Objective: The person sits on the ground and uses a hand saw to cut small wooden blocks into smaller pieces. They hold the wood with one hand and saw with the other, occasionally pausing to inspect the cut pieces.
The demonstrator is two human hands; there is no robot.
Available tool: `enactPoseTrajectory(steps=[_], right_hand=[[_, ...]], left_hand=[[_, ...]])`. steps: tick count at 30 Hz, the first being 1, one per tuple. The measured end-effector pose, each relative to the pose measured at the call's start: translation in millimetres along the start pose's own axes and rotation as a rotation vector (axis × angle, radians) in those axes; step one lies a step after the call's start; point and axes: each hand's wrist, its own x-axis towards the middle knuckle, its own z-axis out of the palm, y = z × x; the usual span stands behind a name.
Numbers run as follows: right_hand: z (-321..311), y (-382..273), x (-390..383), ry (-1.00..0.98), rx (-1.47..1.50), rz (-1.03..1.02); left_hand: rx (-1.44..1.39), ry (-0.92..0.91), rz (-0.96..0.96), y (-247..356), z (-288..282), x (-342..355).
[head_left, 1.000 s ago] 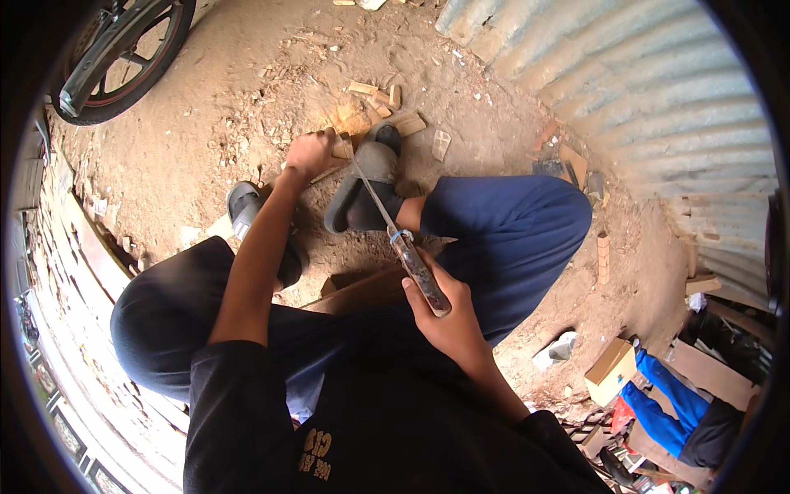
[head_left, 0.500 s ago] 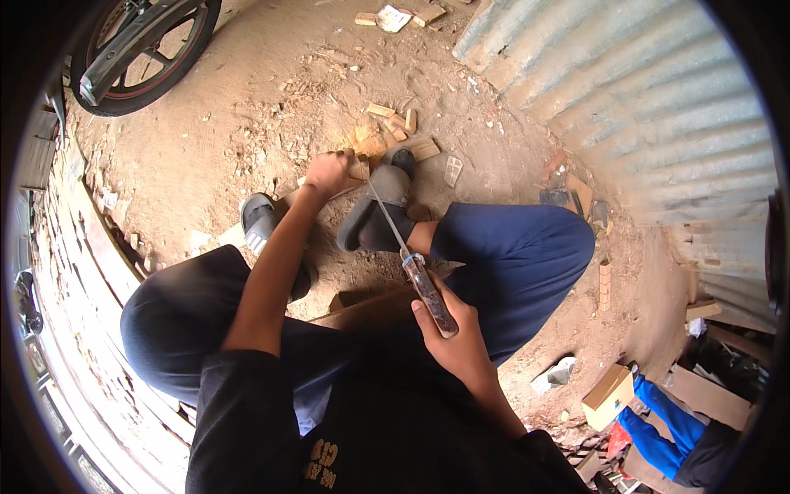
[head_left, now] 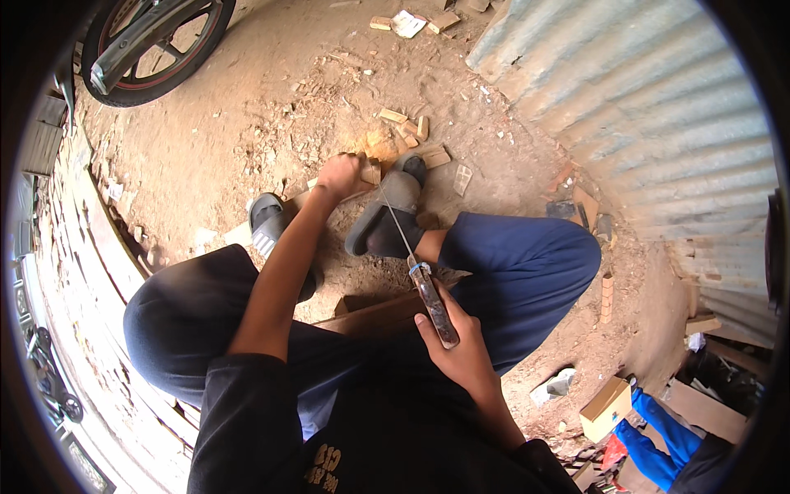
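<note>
My left hand (head_left: 337,175) is closed on a small wooden block (head_left: 370,173) near my right foot (head_left: 383,214), which is in a dark sandal and sock. My right hand (head_left: 457,342) grips the worn handle of a long, thin-bladed saw (head_left: 434,303). Its blade reaches up to the block beside my left fingers; whether it touches is hard to tell. Yellowish sawdust (head_left: 380,144) and several wood offcuts (head_left: 393,116) lie just beyond. Under my legs runs a wooden plank (head_left: 378,313), and my left foot (head_left: 267,216) rests to the left.
A wheel with a black tyre (head_left: 129,95) stands upper left on the dirt floor (head_left: 222,107). Corrugated metal sheeting (head_left: 617,99) lines the right. At lower right are a cardboard box (head_left: 605,407) and a person in blue trousers (head_left: 658,436). Wooden boards (head_left: 95,214) line the left.
The view has shifted slightly, so most of the scene sits lower. The saw handle has come a little toward my body; my left hand still holds the block.
</note>
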Motion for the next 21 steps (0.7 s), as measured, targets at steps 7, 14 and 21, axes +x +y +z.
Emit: enactPoseTrajectory(steps=[7,14,21], right_hand=[[4,8,6,0.048,-0.042,-0.133],[1,-8,4,-0.034,-0.034,0.032],[5,-5,6,-0.029,-0.080,-0.006]], left_hand=[[-0.099,-0.065,0.004,-8,-3,6],[-0.146,-0.095,-0.005,-5,-12,4],[-0.169,-0.039,0.012,-9,-13,5]])
